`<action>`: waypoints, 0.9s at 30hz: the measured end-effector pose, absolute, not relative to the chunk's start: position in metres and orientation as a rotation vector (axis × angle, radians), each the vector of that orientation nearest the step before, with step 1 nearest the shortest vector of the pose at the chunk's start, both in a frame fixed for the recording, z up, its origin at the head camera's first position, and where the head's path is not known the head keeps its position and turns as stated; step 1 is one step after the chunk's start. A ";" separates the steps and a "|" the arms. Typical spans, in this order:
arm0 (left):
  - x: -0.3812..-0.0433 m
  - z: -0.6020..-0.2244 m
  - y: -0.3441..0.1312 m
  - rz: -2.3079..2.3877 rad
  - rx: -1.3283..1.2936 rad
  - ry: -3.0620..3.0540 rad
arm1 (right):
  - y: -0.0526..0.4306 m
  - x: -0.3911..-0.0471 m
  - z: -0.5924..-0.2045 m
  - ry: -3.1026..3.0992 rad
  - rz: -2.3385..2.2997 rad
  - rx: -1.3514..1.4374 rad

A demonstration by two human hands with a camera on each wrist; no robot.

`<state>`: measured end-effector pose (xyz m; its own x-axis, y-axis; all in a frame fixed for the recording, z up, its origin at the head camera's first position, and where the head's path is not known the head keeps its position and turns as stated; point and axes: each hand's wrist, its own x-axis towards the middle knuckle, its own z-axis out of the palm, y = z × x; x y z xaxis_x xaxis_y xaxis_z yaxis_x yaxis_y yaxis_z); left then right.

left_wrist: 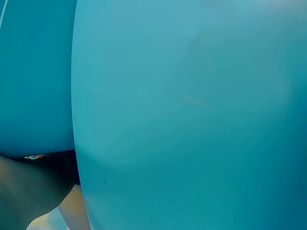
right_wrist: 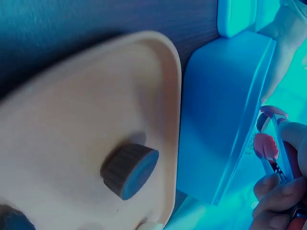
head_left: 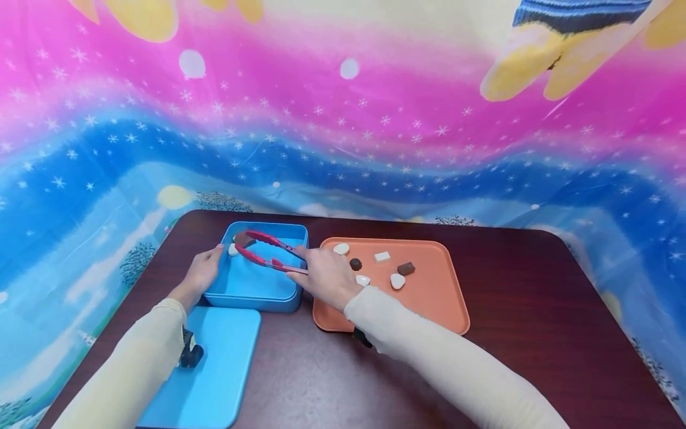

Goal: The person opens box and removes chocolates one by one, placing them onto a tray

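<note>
My right hand (head_left: 329, 274) grips red-tipped tongs (head_left: 268, 262), reaching over the open blue box (head_left: 289, 298). Between the tong tips, at the box's far left corner, is a brown chocolate-like piece (head_left: 244, 239); I cannot tell if the tips pinch it. Beside it inside the box lies a white piece (head_left: 233, 250). My left hand (head_left: 200, 274) holds the left wall of the box, fingertips at the rim. The orange tray (head_left: 429, 310) to the right carries several white and brown pieces, among them a ridged brown cup-shaped one (right_wrist: 129, 170).
The flat blue lid (head_left: 220, 369) lies on the dark table (head_left: 300, 369) in front of the box, under my left forearm. A colourful printed cloth (head_left: 343, 149) hangs behind the table and along its sides.
</note>
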<state>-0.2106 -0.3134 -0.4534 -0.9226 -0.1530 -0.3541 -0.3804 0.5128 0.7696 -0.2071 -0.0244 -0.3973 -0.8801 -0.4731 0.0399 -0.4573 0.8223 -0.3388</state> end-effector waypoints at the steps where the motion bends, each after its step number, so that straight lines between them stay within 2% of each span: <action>1: -0.211 -0.454 -0.314 1.367 -0.454 2.519 | -0.023 -0.205 -0.398 2.960 -0.542 -0.758; 27: -0.208 -0.455 -0.316 1.342 -0.435 2.511 | 0.023 -0.178 -0.398 2.979 -0.705 -0.694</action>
<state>-0.2081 -0.3162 -0.4550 -0.9211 -0.1385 -0.3639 -0.3795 0.5282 0.7595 -0.1783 0.0231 -0.3984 -0.9023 -0.4201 0.0964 -0.4187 0.8013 -0.4272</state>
